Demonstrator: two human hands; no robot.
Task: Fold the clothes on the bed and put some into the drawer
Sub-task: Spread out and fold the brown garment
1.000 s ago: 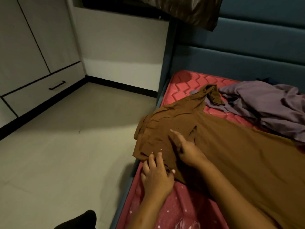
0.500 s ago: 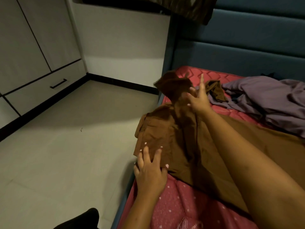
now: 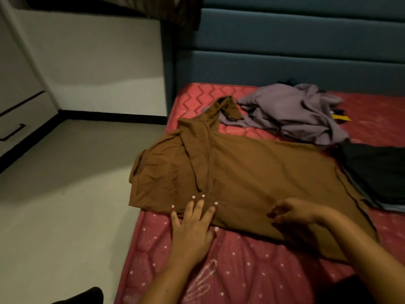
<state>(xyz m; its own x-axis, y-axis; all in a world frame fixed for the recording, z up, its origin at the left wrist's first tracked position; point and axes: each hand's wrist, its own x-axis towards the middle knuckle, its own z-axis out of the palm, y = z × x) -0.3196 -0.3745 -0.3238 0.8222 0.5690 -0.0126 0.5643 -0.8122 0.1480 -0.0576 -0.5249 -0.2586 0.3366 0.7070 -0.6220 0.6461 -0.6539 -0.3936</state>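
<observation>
Brown fabric garment (image 3: 252,172) lying partly folded: left hand (image 3: 192,224) pressing it flat, fingers spread; right hand (image 3: 293,212) curling fingers at hem, grip unclear. Crumpled lilac garment (image 3: 295,110) lying unfolded.

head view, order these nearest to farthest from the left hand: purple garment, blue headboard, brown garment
1. brown garment, pressed under the left hand.
2. purple garment, crumpled farther up the bed, rightward.
3. blue headboard, upright behind the purple garment.

Near bed (image 3: 252,270) edge is left free; far side is blocked by a purple heap (image 3: 302,115), right side by a dark garment (image 3: 377,170).
</observation>
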